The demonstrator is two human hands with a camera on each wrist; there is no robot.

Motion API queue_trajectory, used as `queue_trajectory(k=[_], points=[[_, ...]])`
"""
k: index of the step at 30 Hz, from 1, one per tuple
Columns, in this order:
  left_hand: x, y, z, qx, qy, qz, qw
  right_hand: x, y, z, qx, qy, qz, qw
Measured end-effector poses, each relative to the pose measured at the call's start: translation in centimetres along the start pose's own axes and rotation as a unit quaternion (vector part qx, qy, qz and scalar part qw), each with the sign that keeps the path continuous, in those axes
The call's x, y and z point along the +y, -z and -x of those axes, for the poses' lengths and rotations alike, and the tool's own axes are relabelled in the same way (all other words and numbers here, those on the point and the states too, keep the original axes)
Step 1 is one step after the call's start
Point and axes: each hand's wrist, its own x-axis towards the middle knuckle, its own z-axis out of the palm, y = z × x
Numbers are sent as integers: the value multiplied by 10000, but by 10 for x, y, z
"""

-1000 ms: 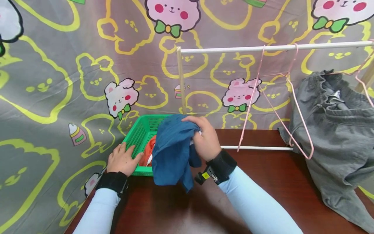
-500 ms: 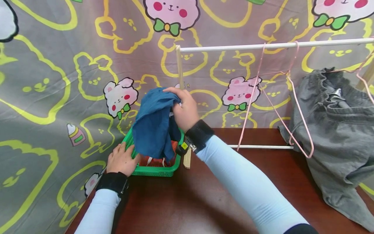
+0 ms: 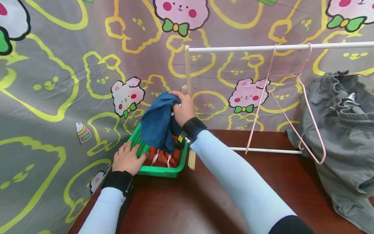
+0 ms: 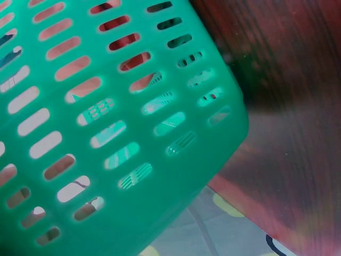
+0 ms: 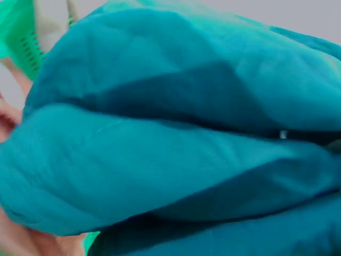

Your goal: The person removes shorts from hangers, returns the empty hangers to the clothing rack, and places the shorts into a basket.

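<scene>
At the near end, the left hand (image 3: 130, 158) lies on the near-left corner of the green plastic basket (image 3: 156, 172), fingers spread and loose over the rim rather than clenched; they do not show in the left wrist view. I judge that light contact to be the weak point: if the basket were tugged, it could slide on the glossy brown table (image 3: 181, 208) or tip towards the person.

Inside the basket lies an orange-red garment (image 3: 163, 158) with white drawstrings (image 3: 155, 157). The blue garment (image 3: 156, 122) hangs over it, and whether its lower edge touches I cannot tell. If they do touch, a drawstring could catch in a fold, and the two pieces might tangle.

Farther in, the right hand (image 3: 184, 107) grips the blue garment near its top, fingers and thumb closed on the bunched cloth. With only that one hold, most of the fabric dangles — it could slip, twist or fold over itself. The black wrist strap (image 3: 195, 127) sits close by, so its buckle might snag the cloth.

Just beyond is the rack's wooden post (image 3: 188, 70); a sideways knock of the forearm could shake the white rail (image 3: 230, 49) and set the pink hangers (image 3: 261, 101) swinging — perhaps against the grey trousers (image 3: 342, 130).
</scene>
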Motion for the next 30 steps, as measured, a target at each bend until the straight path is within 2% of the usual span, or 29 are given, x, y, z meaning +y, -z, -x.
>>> queue_trajectory(k=[7, 11, 14, 18, 24, 30], points=[[4, 2, 0, 53, -16, -15, 10000, 21, -12, 8, -723, -679, 426, 9942], [5, 1, 0, 24, 16, -110, 9999, 31, -17, 16, -1367, -1034, 841, 9816], [5, 0, 0, 27, 66, -137, 9999, 38, -19, 21, -1845, -1146, 1045, 9705], [5, 0, -1, 53, 97, -110, 9999, 48, -20, 23, -2269, -1274, 1247, 9575], [5, 0, -1, 98, 124, -139, 9998, 63, -27, 22, -2552, -1290, 1545, 9457], [4, -1, -1, 91, 173, -144, 9997, 63, -25, 29, -2628, -1248, 1469, 9454]])
